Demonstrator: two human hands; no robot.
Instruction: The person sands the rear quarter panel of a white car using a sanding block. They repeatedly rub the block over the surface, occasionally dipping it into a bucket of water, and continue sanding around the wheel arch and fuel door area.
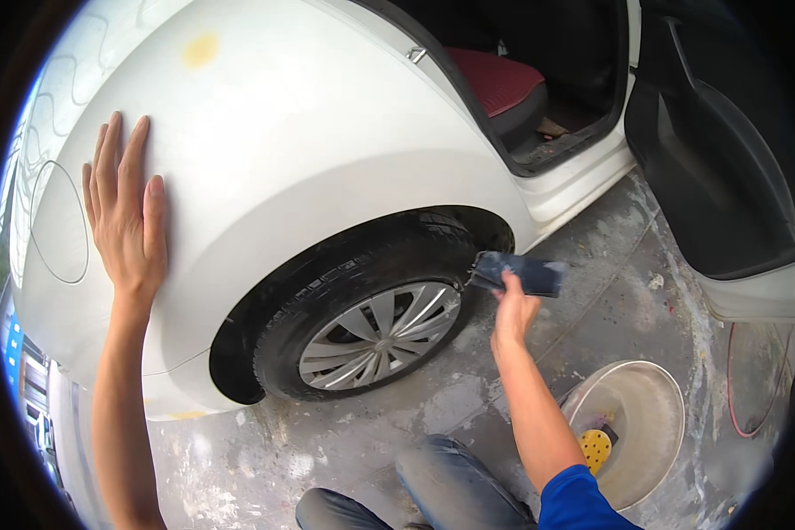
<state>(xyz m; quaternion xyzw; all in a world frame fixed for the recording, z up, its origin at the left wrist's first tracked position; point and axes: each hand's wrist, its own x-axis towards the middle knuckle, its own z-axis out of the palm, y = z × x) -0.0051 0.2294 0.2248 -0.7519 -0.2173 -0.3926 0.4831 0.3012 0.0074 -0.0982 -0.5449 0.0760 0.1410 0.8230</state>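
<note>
My left hand [125,208] lies flat against the white rear side panel [274,115] of a car, fingers stretched upward and a little apart. Just left of it is the round outline of a fuel flap [59,221]. In my right hand [514,309] is a dark, flat, dust-smeared sanding block [526,273], gripped at its near edge. It is held in front of the rear edge of the wheel arch, by the black tire [283,340] with its silver wheel cover [380,336]. A yellowish patch [200,50] shows on the panel above my left hand.
A pale bucket [671,415] stands on the stained grey floor [283,459] at lower right, with a yellow perforated sanding disc [595,450] inside. The car door [715,168] hangs open at right, showing a red seat [495,79]. A thin red hose [731,380] lies below it.
</note>
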